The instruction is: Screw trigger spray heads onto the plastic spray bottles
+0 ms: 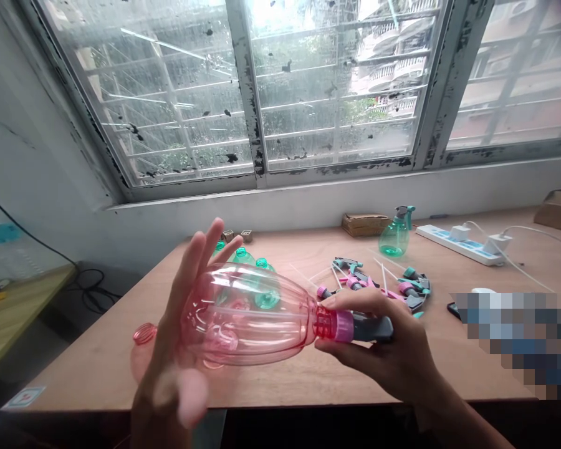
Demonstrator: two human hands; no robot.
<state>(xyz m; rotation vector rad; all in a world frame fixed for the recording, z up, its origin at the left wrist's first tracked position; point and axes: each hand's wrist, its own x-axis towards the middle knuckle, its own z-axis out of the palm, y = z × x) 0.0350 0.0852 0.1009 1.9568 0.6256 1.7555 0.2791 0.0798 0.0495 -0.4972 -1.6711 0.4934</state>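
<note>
A clear pink plastic spray bottle point(247, 315) lies sideways in the air between my hands. My left hand point(177, 349) cups its base with the fingers stretched up behind it. My right hand point(388, 349) is closed round the pink collar and grey spray head point(355, 325) at the bottle's neck. Behind the bottle stand green bottles point(243, 255) without heads. Another pink bottle point(144, 333) lies on the wooden table point(299, 374) beside my left hand.
Loose spray heads with tubes point(378, 284) lie in a pile at the middle right. A finished green spray bottle point(395, 234), a cardboard box point(365, 223) and a power strip point(458, 242) with chargers stand near the window wall. A blurred patch covers the table's right.
</note>
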